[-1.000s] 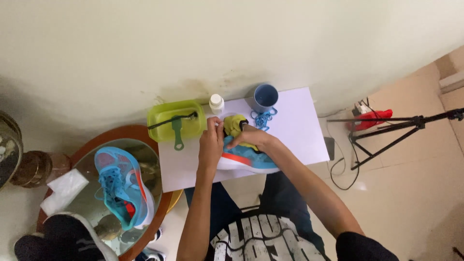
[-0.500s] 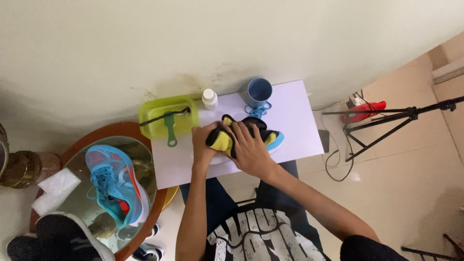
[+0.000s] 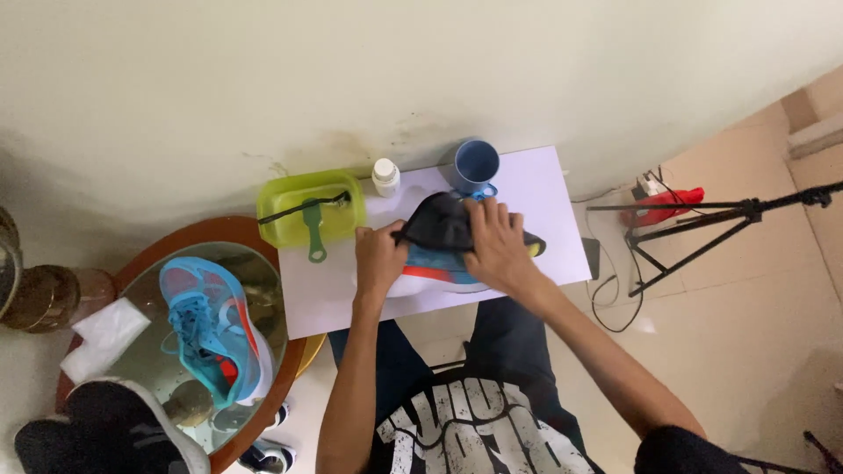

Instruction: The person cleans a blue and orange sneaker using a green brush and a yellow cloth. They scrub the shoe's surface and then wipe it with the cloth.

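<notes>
Blue and orange on its side with a dark upper, the shoe (image 3: 443,254) sits between my hands on the white table (image 3: 562,219). My left hand (image 3: 379,256) clamps its end nearest the green tub, fingers curled tight around it. My right hand (image 3: 494,246) lies over the top, fingers spread and pressing down on the dark upper, which bulges up into a hump beneath them. The shoe's long axis runs left to right across the table, roughly in line with the wall edge; a yellowish tip pokes out past my right hand toward the tripod side. I cannot tell which end is the toe. Its white sole edge shows along the side facing me.

Just beyond my fingers stands a blue cup (image 3: 476,164), with a small white bottle (image 3: 385,176) to its left. A green tub (image 3: 309,207) holds a green-handled brush (image 3: 313,230) at the table's far left corner. On the round glass table (image 3: 263,369) to my left lies a second blue shoe (image 3: 211,329).
</notes>
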